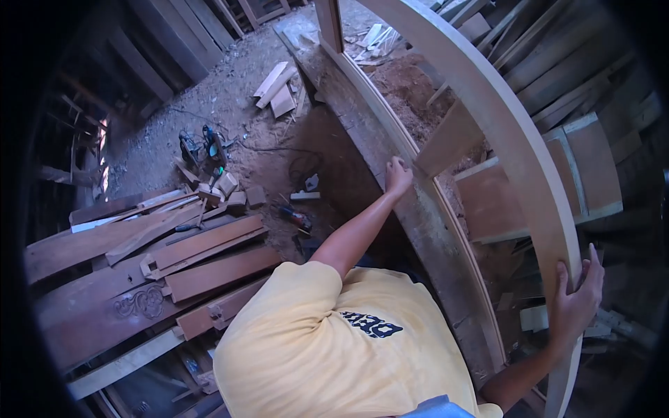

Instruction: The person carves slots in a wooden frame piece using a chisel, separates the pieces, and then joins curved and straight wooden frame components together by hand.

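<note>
A large wooden frame with a curved outer rail (519,132) lies across a long plank bench (362,132). My right hand (580,296) holds the curved rail near its lower end, with the thumb on the inner side and the fingers around the outer side. My left hand (399,175) is over the bench beside the frame's straight inner rail (456,226), close to where a crosspiece (453,139) meets it. Its fingers are curled together, and what they hold, if anything, is too small to tell.
Stacked boards (223,272) and a carved panel (139,303) lie at the left. Power tools (209,143) with a cord and wood offcuts (279,90) are on the dusty floor. Beyond the curved rail lie a panelled piece (543,177) and more timber (571,70).
</note>
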`<state>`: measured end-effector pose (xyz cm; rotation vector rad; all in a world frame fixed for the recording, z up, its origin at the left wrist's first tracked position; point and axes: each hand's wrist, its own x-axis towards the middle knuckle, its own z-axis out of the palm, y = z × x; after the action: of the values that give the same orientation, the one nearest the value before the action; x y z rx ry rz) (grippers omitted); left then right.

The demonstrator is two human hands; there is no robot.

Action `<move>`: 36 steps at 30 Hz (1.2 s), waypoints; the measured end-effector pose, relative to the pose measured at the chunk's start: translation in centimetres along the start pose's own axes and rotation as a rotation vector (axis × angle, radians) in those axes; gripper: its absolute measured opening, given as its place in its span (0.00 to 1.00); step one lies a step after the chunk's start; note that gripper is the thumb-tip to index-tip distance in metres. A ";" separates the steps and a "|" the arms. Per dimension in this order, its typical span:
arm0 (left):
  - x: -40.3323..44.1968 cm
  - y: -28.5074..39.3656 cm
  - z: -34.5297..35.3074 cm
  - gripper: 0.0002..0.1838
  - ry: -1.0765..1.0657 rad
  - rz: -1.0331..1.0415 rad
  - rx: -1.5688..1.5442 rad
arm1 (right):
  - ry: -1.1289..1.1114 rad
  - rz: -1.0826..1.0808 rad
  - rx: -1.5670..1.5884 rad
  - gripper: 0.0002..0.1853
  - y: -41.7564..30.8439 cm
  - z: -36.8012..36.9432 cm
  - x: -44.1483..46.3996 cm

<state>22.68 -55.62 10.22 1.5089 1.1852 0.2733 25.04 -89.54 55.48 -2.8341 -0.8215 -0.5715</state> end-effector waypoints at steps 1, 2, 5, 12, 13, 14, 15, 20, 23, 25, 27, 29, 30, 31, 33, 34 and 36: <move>0.7 0.4 -0.1 0.26 0.170 0.328 0.273 | -0.055 0.031 0.061 0.28 -0.1 0.8 0.6; 1.5 1.2 -0.4 0.29 0.348 0.654 0.550 | -0.051 0.017 0.069 0.28 -0.3 1.0 0.9; 6.1 2.9 -2.1 0.39 0.153 1.208 1.128 | -0.231 0.199 -0.089 0.27 0.0 1.6 1.2; 13.7 8.1 -1.8 0.31 -0.622 1.047 1.372 | -0.014 0.045 0.008 0.32 1.5 3.4 5.6; 13.5 7.9 -1.7 0.30 -0.598 1.096 1.285 | 0.020 0.076 0.022 0.34 1.1 4.0 6.6; 13.3 7.4 -1.7 0.29 -0.575 1.140 1.196 | 0.024 0.077 0.029 0.34 1.0 4.3 7.4; 14.2 6.6 -1.1 0.29 -0.567 1.137 1.204 | -0.066 0.164 -0.104 0.35 1.1 4.7 8.5; 13.7 8.2 -0.9 0.35 -0.805 1.066 1.255 | -0.193 0.220 -0.161 0.39 4.6 6.4 12.5; 10.0 9.2 -4.0 0.32 -0.882 0.974 1.346 | -0.192 0.260 -0.176 0.39 6.5 8.0 13.2; 8.2 7.6 -5.6 0.33 -0.937 0.912 1.344 | -0.235 0.245 -0.158 0.39 8.6 9.6 13.1; 7.5 6.8 -6.9 0.33 -0.977 0.881 1.344 | -0.250 0.241 -0.135 0.39 11.2 12.1 12.7; 6.1 6.5 -8.0 0.33 -1.041 0.837 1.354 | -0.413 0.254 -0.033 0.39 14.2 15.4 12.5; 5.4 7.1 -8.7 0.33 -1.099 0.776 1.368 | -0.427 0.263 -0.030 0.39 15.2 17.4 12.3; 4.7 7.5 -8.8 0.34 -1.130 0.749 1.448 | -0.479 0.299 0.032 0.38 16.1 19.3 11.7; 4.2 6.5 -9.1 0.35 -1.181 0.711 1.469 | -0.535 0.333 0.099 0.38 17.3 23.1 10.7; 4.0 5.9 -9.3 0.35 -1.217 0.683 1.491 | -0.592 0.363 0.126 0.38 17.8 25.1 10.0; 3.2 4.6 -10.4 0.35 -1.247 0.611 1.518 | -0.678 0.404 0.168 0.38 18.4 30.5 7.7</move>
<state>19.10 -46.11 16.19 2.5666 -0.3616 -1.3093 50.73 -94.21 30.02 -2.9074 -0.3086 0.5112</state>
